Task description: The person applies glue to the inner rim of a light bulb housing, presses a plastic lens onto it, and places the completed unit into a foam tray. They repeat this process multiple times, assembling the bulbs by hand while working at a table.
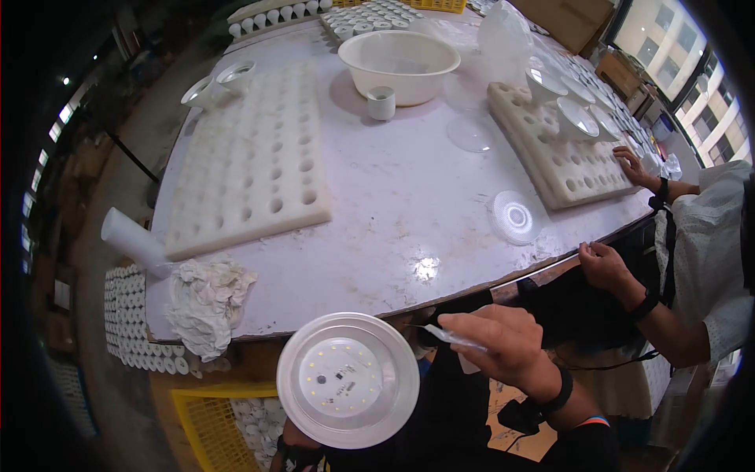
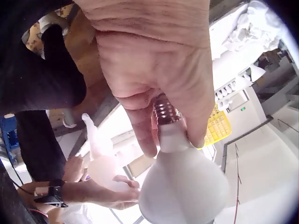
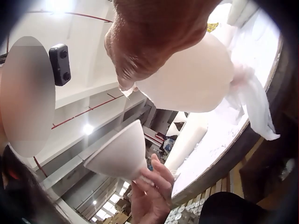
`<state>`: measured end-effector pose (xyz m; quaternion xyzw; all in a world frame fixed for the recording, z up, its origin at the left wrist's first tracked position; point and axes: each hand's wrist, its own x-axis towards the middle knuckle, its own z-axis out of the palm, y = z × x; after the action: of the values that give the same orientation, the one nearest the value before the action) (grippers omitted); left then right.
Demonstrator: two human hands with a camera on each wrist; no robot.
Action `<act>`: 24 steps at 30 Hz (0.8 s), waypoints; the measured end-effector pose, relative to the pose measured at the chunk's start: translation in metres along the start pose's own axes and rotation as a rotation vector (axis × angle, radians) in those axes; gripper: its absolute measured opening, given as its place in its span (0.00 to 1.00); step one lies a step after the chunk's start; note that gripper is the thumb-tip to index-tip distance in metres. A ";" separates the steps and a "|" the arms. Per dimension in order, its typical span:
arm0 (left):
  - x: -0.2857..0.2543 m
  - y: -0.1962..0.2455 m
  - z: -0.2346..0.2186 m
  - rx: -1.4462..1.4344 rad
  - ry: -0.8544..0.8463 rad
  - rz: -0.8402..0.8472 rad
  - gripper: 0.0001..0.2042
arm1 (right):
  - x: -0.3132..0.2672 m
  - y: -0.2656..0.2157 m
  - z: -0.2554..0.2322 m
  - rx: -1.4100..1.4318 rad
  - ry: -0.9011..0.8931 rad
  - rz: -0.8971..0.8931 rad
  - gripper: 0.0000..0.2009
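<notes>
My left hand (image 2: 154, 65) grips a reflector-shaped LED bulb (image 1: 346, 417) by its metal screw base. In the head view the bulb's wide face is turned up, its round white LED board (image 1: 344, 376) dotted with small yellow chips, and it hides most of that hand. Right of the bulb and apart from it, my right hand (image 1: 499, 342) pinches a thin translucent piece (image 1: 452, 338), seen edge-on there. From the right wrist this piece (image 3: 196, 79) looks broad, pale and round-edged. Two clear round covers, one ridged (image 1: 515, 217) and one plainer (image 1: 469, 135), lie on the table.
Two foam trays with holes, left (image 1: 259, 157) and right (image 1: 562, 149), lie on the table (image 1: 393, 244); each holds bulb bodies. A white basin (image 1: 397, 71) stands between them. A rag (image 1: 208, 303) hangs over the near-left corner, above a yellow crate (image 1: 197, 425). Another person's hands (image 1: 605, 263) are at right.
</notes>
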<state>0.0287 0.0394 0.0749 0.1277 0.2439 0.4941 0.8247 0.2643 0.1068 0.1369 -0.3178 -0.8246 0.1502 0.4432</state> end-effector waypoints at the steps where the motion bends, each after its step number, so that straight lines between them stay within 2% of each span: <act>1: 0.019 0.004 0.014 0.011 0.008 -0.005 0.23 | 0.002 -0.001 -0.002 -0.027 -0.024 0.012 0.20; 3: 0.069 0.016 0.048 0.038 0.011 -0.012 0.23 | 0.004 0.000 -0.002 -0.054 -0.043 0.026 0.20; 5: 0.082 0.020 0.053 0.057 0.020 -0.032 0.23 | 0.003 0.002 0.001 -0.053 -0.033 0.042 0.20; 12: 0.073 0.015 0.033 0.079 0.059 -0.069 0.23 | 0.002 0.005 0.003 -0.029 -0.097 0.048 0.19; 17: 0.063 0.003 0.015 0.091 0.077 -0.106 0.22 | 0.004 0.002 0.007 -0.016 -0.075 0.055 0.19; 21: 0.004 -0.009 -0.038 0.104 0.088 -0.113 0.22 | 0.002 0.003 0.014 -0.014 -0.064 0.027 0.18; 24: 0.004 -0.009 -0.044 0.112 0.104 -0.112 0.22 | 0.002 0.004 0.017 -0.004 -0.080 0.006 0.19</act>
<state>0.0134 0.0370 0.0320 0.1341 0.3204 0.4388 0.8287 0.2510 0.1119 0.1264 -0.3148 -0.8410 0.1625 0.4090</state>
